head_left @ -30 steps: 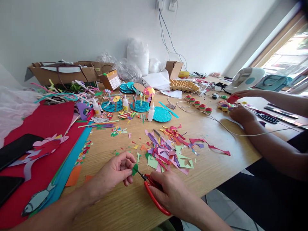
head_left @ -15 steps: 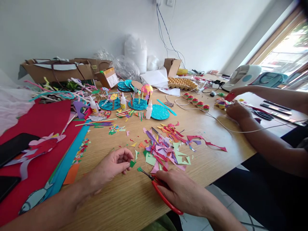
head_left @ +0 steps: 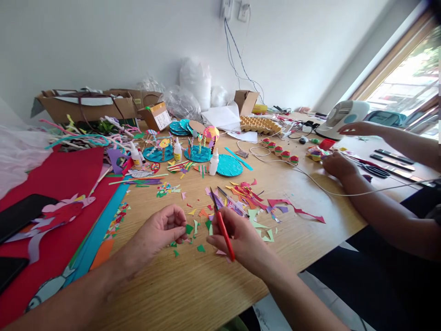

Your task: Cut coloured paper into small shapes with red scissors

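My left hand (head_left: 161,230) pinches a small green paper piece (head_left: 189,228) between thumb and fingers just above the wooden table (head_left: 193,285). My right hand (head_left: 237,236) grips red-handled scissors (head_left: 220,223), blades pointing up and away, closed. Its fingertips reach down into the pile of coloured paper scraps (head_left: 241,207). A few tiny green offcuts (head_left: 200,248) lie on the table between my two hands.
Red and blue sheets with fish cut-outs (head_left: 58,230) and a black phone (head_left: 20,214) lie at left. Glue bottles (head_left: 213,162), teal discs and cardboard boxes (head_left: 86,103) stand further back. Another person's arms (head_left: 372,202) work at the right beside a white cable (head_left: 310,177).
My right hand has swung forward and left from the table edge, turning the scissors upright, to the scrap pile. Small green offcuts now lie on the table.
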